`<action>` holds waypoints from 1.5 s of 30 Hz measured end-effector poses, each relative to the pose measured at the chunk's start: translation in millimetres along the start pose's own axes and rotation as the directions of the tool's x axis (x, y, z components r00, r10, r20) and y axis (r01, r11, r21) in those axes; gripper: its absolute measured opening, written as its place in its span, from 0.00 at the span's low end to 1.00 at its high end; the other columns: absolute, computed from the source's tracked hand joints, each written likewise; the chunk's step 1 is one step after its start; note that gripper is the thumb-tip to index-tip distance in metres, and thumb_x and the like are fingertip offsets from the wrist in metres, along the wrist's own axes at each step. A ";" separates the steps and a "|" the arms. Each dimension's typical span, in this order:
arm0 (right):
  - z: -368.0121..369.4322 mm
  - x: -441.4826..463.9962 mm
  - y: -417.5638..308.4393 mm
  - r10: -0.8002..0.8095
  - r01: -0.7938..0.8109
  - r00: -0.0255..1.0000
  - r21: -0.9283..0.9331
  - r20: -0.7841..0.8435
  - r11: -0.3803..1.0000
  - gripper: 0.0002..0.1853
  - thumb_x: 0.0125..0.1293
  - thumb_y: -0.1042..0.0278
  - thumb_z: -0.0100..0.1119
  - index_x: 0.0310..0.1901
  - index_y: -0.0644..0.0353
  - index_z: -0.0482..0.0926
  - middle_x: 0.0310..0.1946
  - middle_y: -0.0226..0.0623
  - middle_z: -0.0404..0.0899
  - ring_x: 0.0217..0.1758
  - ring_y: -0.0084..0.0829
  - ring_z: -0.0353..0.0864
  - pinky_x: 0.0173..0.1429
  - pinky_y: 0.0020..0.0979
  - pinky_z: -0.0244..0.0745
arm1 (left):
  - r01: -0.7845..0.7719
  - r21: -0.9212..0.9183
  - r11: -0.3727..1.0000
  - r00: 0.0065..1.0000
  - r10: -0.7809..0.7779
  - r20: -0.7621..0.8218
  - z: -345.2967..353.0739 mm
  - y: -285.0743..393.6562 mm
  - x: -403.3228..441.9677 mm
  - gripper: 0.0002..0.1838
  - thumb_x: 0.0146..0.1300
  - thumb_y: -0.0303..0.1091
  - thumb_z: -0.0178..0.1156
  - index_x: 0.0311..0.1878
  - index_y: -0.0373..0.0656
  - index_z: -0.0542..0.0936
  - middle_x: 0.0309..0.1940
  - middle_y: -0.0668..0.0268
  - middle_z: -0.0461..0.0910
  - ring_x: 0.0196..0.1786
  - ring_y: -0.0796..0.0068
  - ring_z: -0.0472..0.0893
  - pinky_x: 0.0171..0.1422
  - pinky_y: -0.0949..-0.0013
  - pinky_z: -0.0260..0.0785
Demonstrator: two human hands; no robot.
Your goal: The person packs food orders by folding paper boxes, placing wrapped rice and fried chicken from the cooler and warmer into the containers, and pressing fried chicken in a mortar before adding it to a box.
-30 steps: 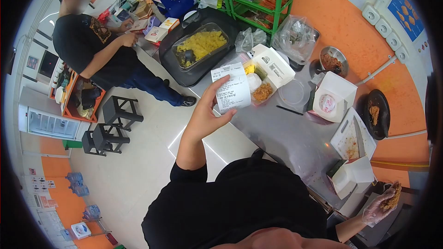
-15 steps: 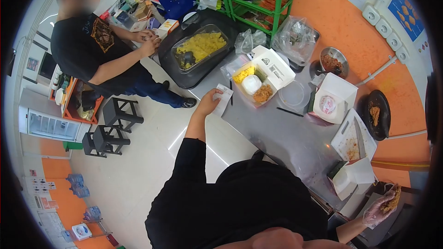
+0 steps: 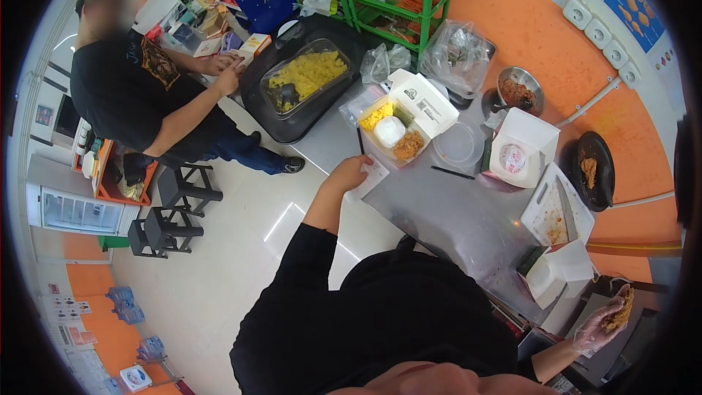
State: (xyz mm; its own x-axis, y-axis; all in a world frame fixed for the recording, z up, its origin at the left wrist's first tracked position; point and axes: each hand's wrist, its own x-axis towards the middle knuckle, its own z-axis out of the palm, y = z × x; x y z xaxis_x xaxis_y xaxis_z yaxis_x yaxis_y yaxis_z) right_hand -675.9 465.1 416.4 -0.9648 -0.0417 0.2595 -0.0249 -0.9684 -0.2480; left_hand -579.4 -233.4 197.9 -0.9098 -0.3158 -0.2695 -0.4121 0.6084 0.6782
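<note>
In the head view my left hand (image 3: 349, 173) pinches a white paper slip (image 3: 374, 174) at the near edge of the steel table. Just beyond it an open meal box (image 3: 426, 111) holds yellow rice, a small white bowl and a browned, crumbly piece of food. Far to the right, my right hand (image 3: 596, 328) wears a clear plastic glove. Its fingers are closed round a piece of fried chicken (image 3: 621, 309). Close to that hand stands another open box (image 3: 563, 271) with a white bowl in it.
A co-worker (image 3: 150, 95) stands at the far left, hands on a small box. The table (image 3: 446, 212) bears a black tray of yellow rice (image 3: 311, 77), a cutting board with a knife (image 3: 556, 208), a stone mortar (image 3: 596, 190) and a metal bowl (image 3: 534, 84). Stools (image 3: 186, 183) stand left.
My left hand has moved right with the paper slip, closer to the meal box. The view has shifted slightly. My right hand keeps the chicken in nearly the same place.
</note>
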 end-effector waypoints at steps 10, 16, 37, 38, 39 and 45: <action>-9.4 -16.6 -16.7 -0.037 0.039 0.999 0.068 -0.022 0.997 0.39 0.69 0.78 0.53 0.76 0.65 0.42 0.78 0.44 0.44 0.69 0.45 0.66 0.72 0.37 0.71 | -0.077 0.325 0.942 0.929 0.186 -0.319 8.3 -10.9 28.8 0.19 0.52 0.31 0.66 0.50 0.55 0.83 0.52 0.64 0.80 0.54 0.56 0.78 0.59 0.55 0.70; -12.3 -26.7 -17.5 -0.112 0.114 0.993 0.057 -0.034 0.992 0.40 0.68 0.78 0.56 0.75 0.69 0.43 0.77 0.50 0.45 0.66 0.45 0.67 0.71 0.36 0.73 | 0.086 0.453 0.887 0.839 0.180 -0.513 29.1 -6.0 18.3 0.20 0.57 0.40 0.66 0.55 0.60 0.81 0.67 0.67 0.65 0.69 0.54 0.61 0.69 0.43 0.51; -10.1 -31.7 -4.5 -0.304 0.299 0.944 -0.056 -0.127 0.953 0.42 0.58 0.79 0.65 0.71 0.74 0.51 0.71 0.60 0.53 0.64 0.47 0.69 0.70 0.35 0.74 | -0.149 0.344 0.927 0.593 0.362 -0.719 15.2 8.8 -3.5 0.20 0.72 0.37 0.46 0.63 0.41 0.73 0.63 0.52 0.69 0.67 0.50 0.66 0.70 0.49 0.55; -8.6 -28.6 0.6 -0.245 0.249 0.963 0.022 -0.110 0.968 0.42 0.57 0.81 0.65 0.71 0.74 0.51 0.72 0.60 0.52 0.64 0.48 0.69 0.70 0.35 0.74 | -0.100 0.332 0.938 0.591 0.325 -0.738 13.2 7.6 -6.7 0.20 0.74 0.38 0.44 0.63 0.41 0.73 0.64 0.52 0.68 0.68 0.51 0.64 0.71 0.49 0.54; -12.4 -27.7 -0.9 -0.238 0.243 0.965 0.032 -0.115 0.970 0.42 0.57 0.81 0.65 0.71 0.74 0.51 0.72 0.60 0.52 0.64 0.48 0.69 0.70 0.35 0.74 | -0.090 0.340 0.936 0.590 0.325 -0.740 12.0 6.4 -8.4 0.20 0.74 0.38 0.44 0.63 0.41 0.73 0.64 0.52 0.68 0.68 0.51 0.64 0.71 0.49 0.54; -41.7 -25.2 -14.7 -0.232 0.240 0.964 0.054 -0.130 0.969 0.42 0.59 0.80 0.64 0.71 0.73 0.50 0.72 0.61 0.50 0.64 0.49 0.70 0.70 0.37 0.74 | -0.053 0.270 0.961 0.570 0.251 -0.782 10.9 15.8 -27.2 0.21 0.74 0.38 0.44 0.64 0.40 0.72 0.64 0.51 0.68 0.69 0.51 0.64 0.72 0.50 0.53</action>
State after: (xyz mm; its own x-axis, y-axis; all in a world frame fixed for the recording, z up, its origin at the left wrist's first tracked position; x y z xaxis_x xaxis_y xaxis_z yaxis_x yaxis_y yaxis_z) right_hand -662.1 490.6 374.6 -0.9583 0.2164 0.1868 -0.2421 -0.9618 -0.1278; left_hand -561.7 -207.2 208.5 -0.5826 -0.5966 0.5519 -0.3618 0.7984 0.4813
